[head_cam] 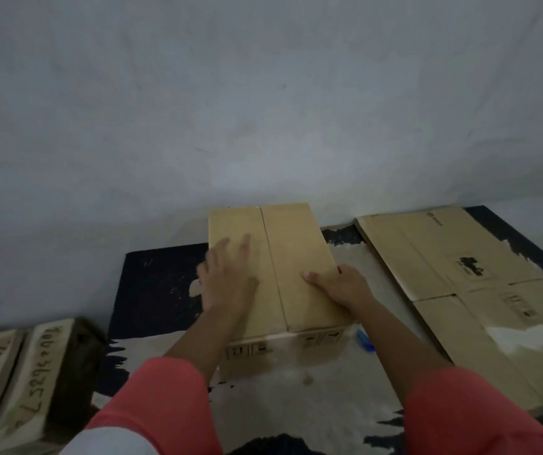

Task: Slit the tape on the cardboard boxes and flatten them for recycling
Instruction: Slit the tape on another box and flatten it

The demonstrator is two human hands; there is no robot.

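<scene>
A closed brown cardboard box (pixel 296 254) stands on the floor against the wall, its top seam running away from me. My left hand (pixel 227 277) lies flat on the box's left top flap with fingers spread, blurred by motion. At the box's right edge, my right hand (pixel 339 285) grips the side, thumb on top. A small blue object (pixel 365 341), perhaps a cutter, lies on the floor just right of the box's near corner.
Flattened cardboard (pixel 453 267) lies on the floor to the right. Boxes with handwritten numbers (pixel 33 369) sit at the lower left. The floor mat (pixel 155 284) is black and pale. A grey wall rises right behind the box.
</scene>
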